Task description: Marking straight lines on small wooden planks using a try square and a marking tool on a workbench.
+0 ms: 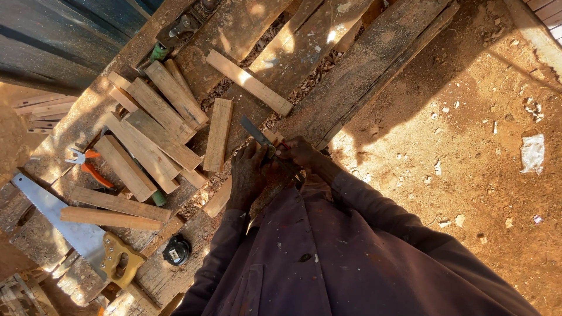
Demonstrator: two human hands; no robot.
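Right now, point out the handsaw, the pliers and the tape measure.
handsaw [64, 225], head view, middle of the blade.
pliers [88, 167], head view, orange handles near the joint.
tape measure [176, 250], head view, centre of the round black case.

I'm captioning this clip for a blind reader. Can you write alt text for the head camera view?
Seen from above, a person's left hand and right hand meet over a small metal square at the edge of a rough plank workbench. Short cut wood pieces, a handsaw, orange-handled pliers and a black tape measure lie to the left.
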